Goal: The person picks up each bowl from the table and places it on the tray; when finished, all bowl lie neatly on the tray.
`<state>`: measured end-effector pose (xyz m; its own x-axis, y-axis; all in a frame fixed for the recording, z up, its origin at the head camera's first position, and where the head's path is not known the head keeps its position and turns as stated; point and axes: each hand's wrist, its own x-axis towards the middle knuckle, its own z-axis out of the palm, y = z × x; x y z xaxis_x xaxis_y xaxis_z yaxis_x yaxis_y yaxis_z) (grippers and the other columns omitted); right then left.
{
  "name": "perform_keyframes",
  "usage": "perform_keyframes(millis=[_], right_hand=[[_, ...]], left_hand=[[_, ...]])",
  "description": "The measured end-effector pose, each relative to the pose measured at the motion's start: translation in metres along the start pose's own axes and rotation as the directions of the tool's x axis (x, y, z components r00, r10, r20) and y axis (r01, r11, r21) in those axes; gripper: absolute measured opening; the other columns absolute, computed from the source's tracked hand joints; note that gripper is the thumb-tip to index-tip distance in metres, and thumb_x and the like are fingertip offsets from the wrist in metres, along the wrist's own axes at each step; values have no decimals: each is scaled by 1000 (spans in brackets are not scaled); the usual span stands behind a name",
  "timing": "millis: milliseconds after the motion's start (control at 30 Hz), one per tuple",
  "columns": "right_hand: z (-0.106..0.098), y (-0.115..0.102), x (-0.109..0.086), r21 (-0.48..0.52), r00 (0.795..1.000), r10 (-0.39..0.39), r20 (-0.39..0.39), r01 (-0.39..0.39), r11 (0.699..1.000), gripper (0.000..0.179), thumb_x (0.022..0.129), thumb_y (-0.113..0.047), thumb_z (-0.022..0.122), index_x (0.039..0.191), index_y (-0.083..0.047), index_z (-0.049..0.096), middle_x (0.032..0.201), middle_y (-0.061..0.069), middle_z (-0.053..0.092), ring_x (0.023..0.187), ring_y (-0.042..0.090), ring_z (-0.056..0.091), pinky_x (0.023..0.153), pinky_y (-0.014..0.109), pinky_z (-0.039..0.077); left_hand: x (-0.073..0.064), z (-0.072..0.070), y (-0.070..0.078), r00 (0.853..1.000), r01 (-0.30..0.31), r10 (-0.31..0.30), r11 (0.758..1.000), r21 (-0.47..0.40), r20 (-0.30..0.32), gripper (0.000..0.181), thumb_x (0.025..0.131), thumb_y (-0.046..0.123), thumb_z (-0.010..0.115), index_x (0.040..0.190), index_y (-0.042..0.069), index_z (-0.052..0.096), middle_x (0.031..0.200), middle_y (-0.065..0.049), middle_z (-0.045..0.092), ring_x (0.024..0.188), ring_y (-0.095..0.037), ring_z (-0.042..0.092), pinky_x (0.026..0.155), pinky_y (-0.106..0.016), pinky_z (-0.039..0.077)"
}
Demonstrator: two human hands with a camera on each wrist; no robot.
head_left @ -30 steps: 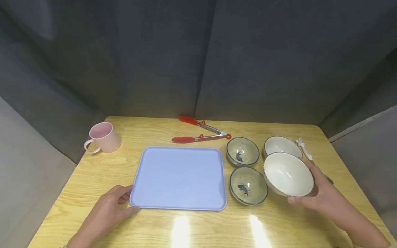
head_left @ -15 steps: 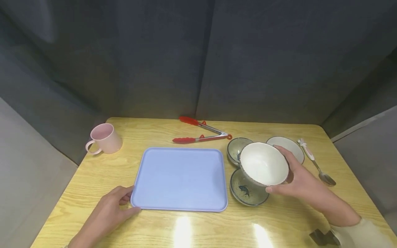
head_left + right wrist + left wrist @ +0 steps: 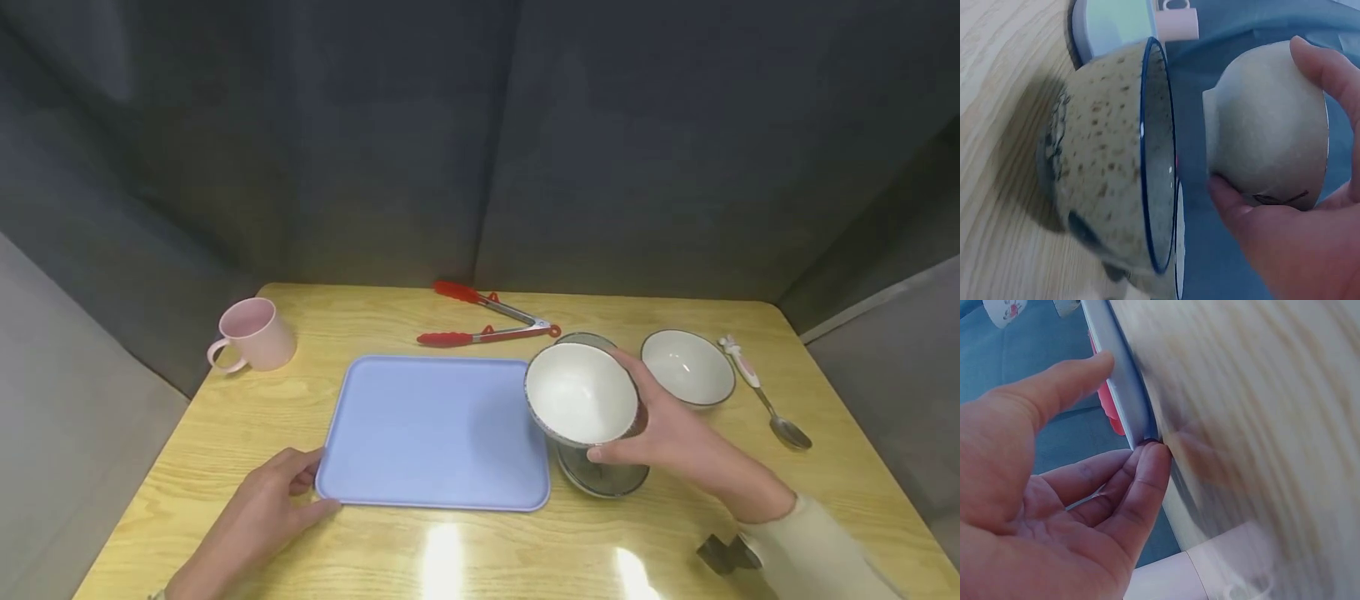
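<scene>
the right hand (image 3: 667, 429) grips a white bowl (image 3: 581, 392), thumb and fingers curled around its side, holding it in the air above two speckled bowls (image 3: 600, 482) and the right edge of the lavender-blue tray (image 3: 420, 433). the left hand (image 3: 266, 504) has its thumb spread from loosely bent fingers, which touch the tray's near left corner. a second white bowl (image 3: 687, 367) stands near a spoon (image 3: 790, 432); red-tipped tongs (image 3: 517, 333) lie behind the tray, a pink mug (image 3: 258, 337) to its left
</scene>
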<state>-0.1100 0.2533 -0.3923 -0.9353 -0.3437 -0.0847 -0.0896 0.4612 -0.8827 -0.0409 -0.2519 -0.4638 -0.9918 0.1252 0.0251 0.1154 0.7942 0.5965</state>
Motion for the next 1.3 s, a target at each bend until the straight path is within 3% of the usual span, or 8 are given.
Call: perform_keyframes(millis=[167, 333, 667, 1000, 1167, 1300], right_hand=[[11, -7, 15, -27, 1000, -11, -9, 10, 1000, 127, 79, -23, 103, 177, -23, 21, 167, 23, 45, 138, 43, 63, 109, 43, 60], [23, -13, 29, -32, 999, -4, -34, 3, 999, 123, 78, -28, 104, 174, -27, 26, 168, 17, 47, 141, 40, 64, 114, 51, 58], [56, -29, 62, 17, 999, 39, 5, -39, 999, 137, 79, -31, 104, 179, -21, 12, 172, 20, 43, 145, 40, 60, 122, 54, 55], [100, -46, 84, 124, 997, 44, 69, -53, 991, 132, 76, -30, 105, 177, -27, 19, 170, 9, 47, 143, 33, 60, 125, 54, 49], [120, -51, 94, 157, 996, 70, 56, -78, 984, 137, 75, -29, 105, 179, -25, 15, 172, 9, 45, 145, 32, 58, 129, 54, 46], [132, -53, 102, 158, 998, 54, 22, -57, 986, 130, 74, -28, 105, 175, -27, 23, 167, 9, 50, 142, 31, 61, 127, 55, 50]], left_hand=[[-2, 1, -1, 1000, 24, -24, 1000, 8, 15, 67, 82, 20, 102, 139, -1, 75, 105, 4, 75, 97, -12, 76, 87, -29, 72], [-3, 0, -1, 1000, 25, -26, 1000, 6, 10, 65, 83, 19, 101, 140, 1, 75, 103, 5, 74, 96, -9, 74, 88, -28, 72], [-2, -1, -2, 999, 39, -40, 999, 16, 22, 68, 82, 20, 102, 139, -3, 74, 106, 3, 75, 99, -14, 75, 89, -31, 72], [-1, -1, -3, 999, 27, -28, 999, 23, 17, 65, 82, 19, 101, 138, -3, 75, 105, 3, 75, 98, -14, 75, 87, -29, 72], [2, -4, -1, 997, 56, -57, 998, 11, 56, 68, 84, 21, 100, 140, -5, 72, 112, -1, 77, 102, -16, 75, 89, -33, 72], [4, -5, 1, 994, 71, -70, 997, -12, 87, 70, 85, 23, 100, 142, -5, 71, 114, -1, 77, 105, -16, 75, 92, -35, 72]])
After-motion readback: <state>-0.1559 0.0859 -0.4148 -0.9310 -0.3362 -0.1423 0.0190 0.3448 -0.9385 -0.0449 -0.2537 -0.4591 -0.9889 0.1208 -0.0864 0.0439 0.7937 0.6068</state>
